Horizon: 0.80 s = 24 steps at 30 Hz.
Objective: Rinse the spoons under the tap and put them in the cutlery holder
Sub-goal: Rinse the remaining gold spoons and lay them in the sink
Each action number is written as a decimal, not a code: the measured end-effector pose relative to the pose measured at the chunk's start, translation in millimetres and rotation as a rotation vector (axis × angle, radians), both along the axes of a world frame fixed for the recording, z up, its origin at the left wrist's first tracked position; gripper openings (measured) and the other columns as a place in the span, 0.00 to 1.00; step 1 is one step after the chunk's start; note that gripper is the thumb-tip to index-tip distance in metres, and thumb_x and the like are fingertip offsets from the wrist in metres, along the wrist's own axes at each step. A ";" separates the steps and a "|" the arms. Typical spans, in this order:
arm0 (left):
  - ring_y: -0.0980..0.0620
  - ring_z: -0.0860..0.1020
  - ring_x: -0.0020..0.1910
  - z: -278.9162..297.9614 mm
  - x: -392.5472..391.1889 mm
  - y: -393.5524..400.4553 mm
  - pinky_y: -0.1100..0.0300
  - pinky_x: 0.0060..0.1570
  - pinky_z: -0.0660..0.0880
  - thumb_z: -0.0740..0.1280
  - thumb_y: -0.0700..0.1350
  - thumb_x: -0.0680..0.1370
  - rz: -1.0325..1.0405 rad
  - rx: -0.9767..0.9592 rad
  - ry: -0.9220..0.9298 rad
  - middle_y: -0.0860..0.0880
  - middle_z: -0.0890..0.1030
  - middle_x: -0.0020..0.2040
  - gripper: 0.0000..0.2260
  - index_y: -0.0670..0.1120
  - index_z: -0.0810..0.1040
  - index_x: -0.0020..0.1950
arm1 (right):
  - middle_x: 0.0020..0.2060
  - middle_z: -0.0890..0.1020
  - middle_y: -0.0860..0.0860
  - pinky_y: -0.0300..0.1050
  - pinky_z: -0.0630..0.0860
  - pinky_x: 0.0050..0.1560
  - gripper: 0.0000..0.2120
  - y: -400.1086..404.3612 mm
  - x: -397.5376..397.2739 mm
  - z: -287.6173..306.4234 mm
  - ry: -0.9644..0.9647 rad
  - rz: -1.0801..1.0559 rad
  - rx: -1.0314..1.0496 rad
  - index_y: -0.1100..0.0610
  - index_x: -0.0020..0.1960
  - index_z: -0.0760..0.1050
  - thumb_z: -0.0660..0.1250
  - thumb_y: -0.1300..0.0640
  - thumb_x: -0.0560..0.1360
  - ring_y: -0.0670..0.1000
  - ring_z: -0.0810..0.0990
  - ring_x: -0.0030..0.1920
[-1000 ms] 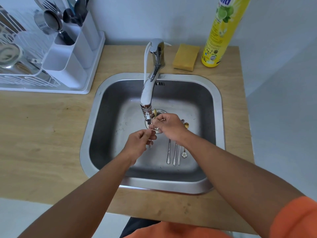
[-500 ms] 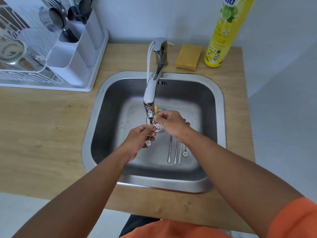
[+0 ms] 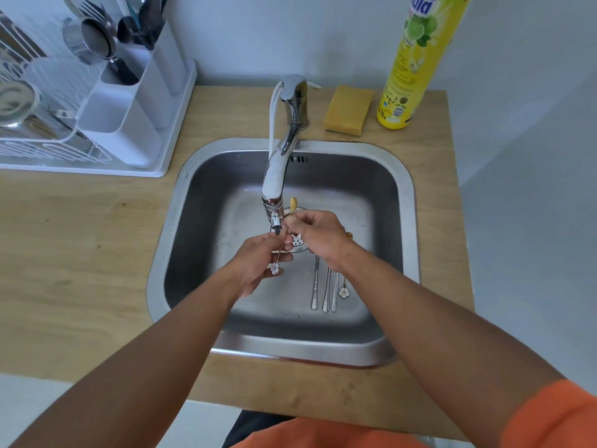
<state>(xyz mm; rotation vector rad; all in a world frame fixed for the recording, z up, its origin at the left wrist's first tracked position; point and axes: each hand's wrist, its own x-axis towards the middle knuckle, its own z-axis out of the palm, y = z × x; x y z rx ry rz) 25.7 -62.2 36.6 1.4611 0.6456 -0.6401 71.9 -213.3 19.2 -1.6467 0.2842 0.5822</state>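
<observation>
Beside sponge (image 3: 348,110), "700 ml" bottle (image 3: 416,69)

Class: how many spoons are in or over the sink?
5: a gold flower-ended spoon held under the tap; four lying on the sink floor, bowls hidden under the right hand.

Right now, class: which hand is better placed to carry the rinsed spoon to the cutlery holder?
Left. The left hand already grips the gold spoon, and the cutlery holder stands on that side.

Pale blue-grey wall (image 3: 323,33) behind a light wooden countertop (image 3: 80,253); pale floor (image 3: 533,286) alongside.
</observation>
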 end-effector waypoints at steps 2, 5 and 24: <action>0.52 0.83 0.46 -1.3 -1.6 -3.3 0.53 0.47 0.77 0.67 0.53 0.83 0.037 -0.019 0.024 0.51 0.84 0.47 0.10 0.49 0.83 0.50 | 0.37 0.87 0.43 0.35 0.72 0.35 0.06 -3.5 5.3 3.4 0.003 -0.001 0.009 0.50 0.44 0.86 0.73 0.52 0.78 0.39 0.81 0.34; 0.54 0.84 0.47 -3.1 -9.1 -2.4 0.51 0.46 0.81 0.72 0.55 0.80 0.034 -0.036 0.073 0.54 0.86 0.46 0.09 0.50 0.85 0.51 | 0.38 0.88 0.45 0.42 0.76 0.42 0.05 -5.3 10.6 3.7 -0.001 -0.048 0.005 0.51 0.44 0.87 0.75 0.52 0.77 0.45 0.84 0.41; 0.53 0.85 0.47 -7.1 -17.6 7.3 0.51 0.48 0.78 0.73 0.55 0.79 0.105 -0.039 0.164 0.53 0.87 0.45 0.13 0.47 0.84 0.55 | 0.38 0.87 0.44 0.40 0.68 0.31 0.05 -3.2 -9.5 5.1 0.164 -0.006 0.047 0.51 0.44 0.86 0.75 0.51 0.78 0.47 0.73 0.38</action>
